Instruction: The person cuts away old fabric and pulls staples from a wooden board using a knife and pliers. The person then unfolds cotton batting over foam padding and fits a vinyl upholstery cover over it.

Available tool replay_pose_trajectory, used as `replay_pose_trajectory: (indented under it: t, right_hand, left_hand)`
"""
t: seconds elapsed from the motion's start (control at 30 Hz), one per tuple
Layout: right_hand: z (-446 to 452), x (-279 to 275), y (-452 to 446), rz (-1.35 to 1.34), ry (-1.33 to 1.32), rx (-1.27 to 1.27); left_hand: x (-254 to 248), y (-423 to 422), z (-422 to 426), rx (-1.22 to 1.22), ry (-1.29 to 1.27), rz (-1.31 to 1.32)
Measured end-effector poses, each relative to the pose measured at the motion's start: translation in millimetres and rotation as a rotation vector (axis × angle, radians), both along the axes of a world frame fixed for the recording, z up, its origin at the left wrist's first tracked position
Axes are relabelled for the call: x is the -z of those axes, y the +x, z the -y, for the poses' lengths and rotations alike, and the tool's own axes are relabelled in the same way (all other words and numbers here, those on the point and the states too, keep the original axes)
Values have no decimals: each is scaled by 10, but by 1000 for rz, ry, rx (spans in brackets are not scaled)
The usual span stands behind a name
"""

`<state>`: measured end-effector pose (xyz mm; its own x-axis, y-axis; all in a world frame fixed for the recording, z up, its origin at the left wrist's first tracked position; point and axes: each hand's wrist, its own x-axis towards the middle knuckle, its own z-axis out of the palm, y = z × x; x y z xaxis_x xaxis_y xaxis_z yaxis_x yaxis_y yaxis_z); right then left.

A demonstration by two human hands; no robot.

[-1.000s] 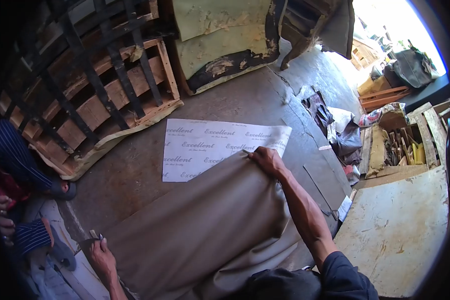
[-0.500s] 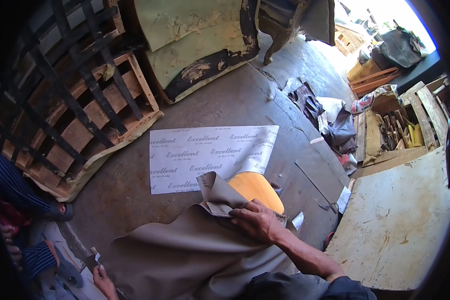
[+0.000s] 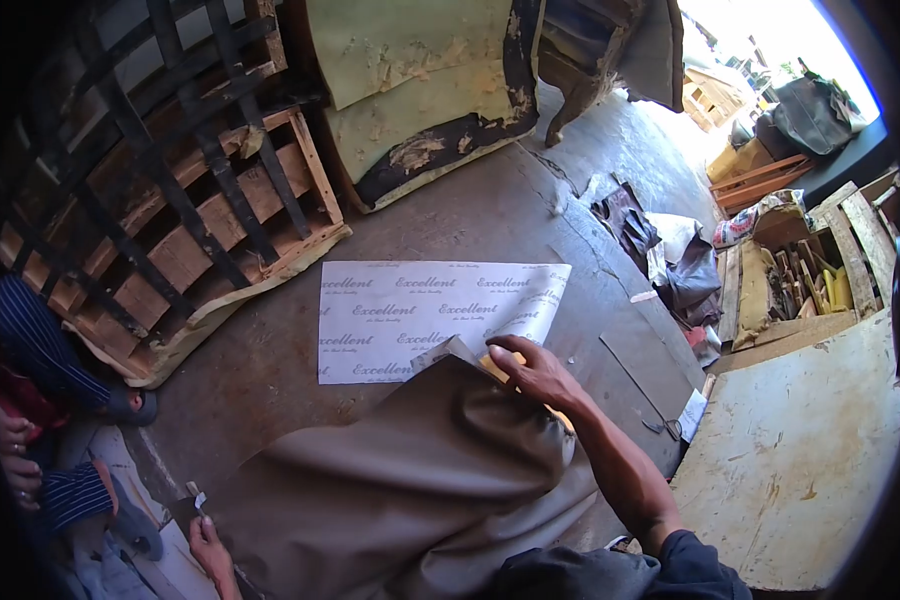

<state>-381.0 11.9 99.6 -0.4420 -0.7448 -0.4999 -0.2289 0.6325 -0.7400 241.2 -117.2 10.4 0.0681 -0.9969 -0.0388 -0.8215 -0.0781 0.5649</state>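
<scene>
A large brown leatherette sheet spreads from the lower left up toward the middle, rippled and folded. At its left corner my left hand is closed on the edge, beside a small white tag. My right hand is at the sheet's upper edge, thumb and finger apart. Just a sliver of a yellow-orange piece shows by these fingers; the sheet hides most of it. Beyond lies a white sheet printed "Excellent", its right corner curling up.
A wooden frame with black webbing and a worn padded panel stand behind. Another person's hand is at the far left. Scissors, dark scraps, a wood-filled crate and a pale board lie to the right.
The brown sheet's folded edge has come down over the yellow-orange piece, covering most of it. My right hand has moved up and let go of the fold. The left hand stays on its corner.
</scene>
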Motion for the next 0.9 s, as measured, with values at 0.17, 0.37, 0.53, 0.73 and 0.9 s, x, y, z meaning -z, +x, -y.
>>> replay_pose_trajectory:
  t: [0.17, 0.37, 0.53, 0.73, 0.9]
  right_hand:
    - [254, 69, -208, 130, 210, -4]
    - [408, 127, -221, 13, 226, -507]
    - [203, 129, 198, -42, 33, -775]
    - [-38, 126, 729, -96, 19, -664]
    - [-224, -181, 448, -49, 5, -302]
  left_hand:
    - [-24, -25, 18, 6, -4, 23]
    - [90, 9, 17, -8, -29, -5]
    - [44, -59, -4, -7, -45, 5]
    - [52, -33, -10, -10, -11, 24]
    - [119, 18, -4, -9, -66, 11]
